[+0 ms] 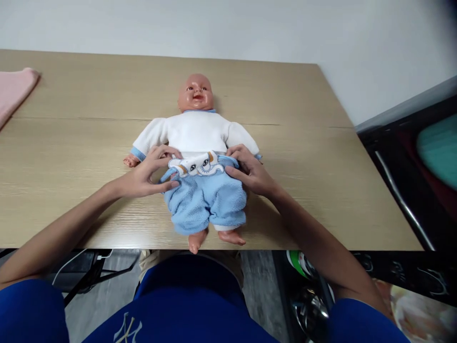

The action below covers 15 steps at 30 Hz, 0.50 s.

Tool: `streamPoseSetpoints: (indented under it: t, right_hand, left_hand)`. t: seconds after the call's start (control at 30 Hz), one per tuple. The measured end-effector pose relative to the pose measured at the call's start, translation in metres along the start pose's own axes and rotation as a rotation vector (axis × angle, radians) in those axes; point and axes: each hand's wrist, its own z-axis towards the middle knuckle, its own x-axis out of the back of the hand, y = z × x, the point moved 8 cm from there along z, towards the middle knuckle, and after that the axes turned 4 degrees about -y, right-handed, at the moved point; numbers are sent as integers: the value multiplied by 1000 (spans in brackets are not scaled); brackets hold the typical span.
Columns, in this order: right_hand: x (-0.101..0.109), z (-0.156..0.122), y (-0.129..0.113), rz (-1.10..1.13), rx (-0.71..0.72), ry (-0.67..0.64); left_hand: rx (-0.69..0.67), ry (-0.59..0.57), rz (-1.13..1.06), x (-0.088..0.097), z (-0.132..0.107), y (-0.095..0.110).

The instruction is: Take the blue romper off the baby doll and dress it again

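Currently a doll (pixel 200 143) lies on its back on a wooden table (pixel 321 190), head toward the wall (pixel 250 31), bare feet at the near edge, right in front of the person. It wears a white top (pixel 196 126) with blue cuffs and blue trousers (pixel 205 200), whose waist carries a white patch (pixel 200 165) with an animal's eyes and trunk. Its arms are spread out to both sides.

Both of the person's hands are on the clothing at the doll's waist, one at each side. The left hand (pixel 152 174) has its thumb and forefinger wide apart, thumb against the trousers and fingers up by the lower part of the top; whether it pinches any cloth one cannot tell. The right hand (pixel 249 170) has a narrower grip, holding the side of the trousers' waist with the thumb in front and the fingers over the upper edge.

Well apart from the doll, a pink cloth (pixel 16 90) lies at the far left of the table. Below the tabletop, a white cable (pixel 67 264) hangs on the left, and a green and white object (pixel 297 262), partly hidden, sits on the right.
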Motion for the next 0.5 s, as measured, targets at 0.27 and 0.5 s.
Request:
streamPoseSetpoints:
  t: [0.27,0.5]
  right_hand:
    - [-1,17,22,138,-190,218]
    - [-1,16,46,110,-251,274]
  left_hand:
    - [302,320,-395,2,10,-59]
    - [323,397,-264,-3,14,-61]
